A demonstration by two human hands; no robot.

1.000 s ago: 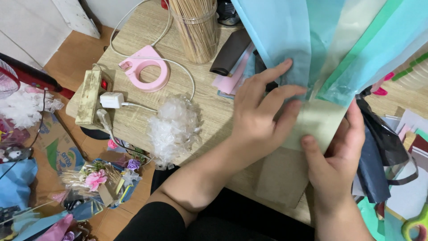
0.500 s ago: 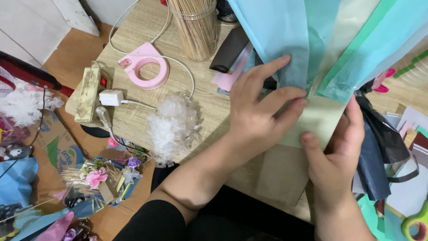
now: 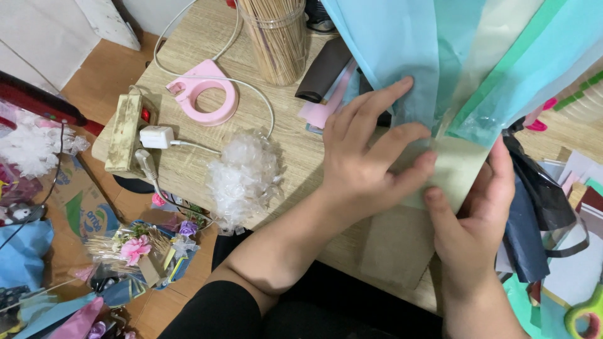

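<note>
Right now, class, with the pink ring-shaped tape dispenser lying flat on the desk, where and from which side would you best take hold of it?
Probably the pink ring-shaped tape dispenser's rounded loop, pinched from above: one finger in the open centre, thumb on the outer edge. It lies flat, and the white cable curves close around its right side, so the left side looks freer.

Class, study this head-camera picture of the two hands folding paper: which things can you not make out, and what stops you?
- Head view: the pale green paper under the left hand is partly covered by it.
- The hanging blue sheets run off the top edge.
- The right hand hides the paper's right corner.
- The jar of sticks is cut off at the top.
</note>
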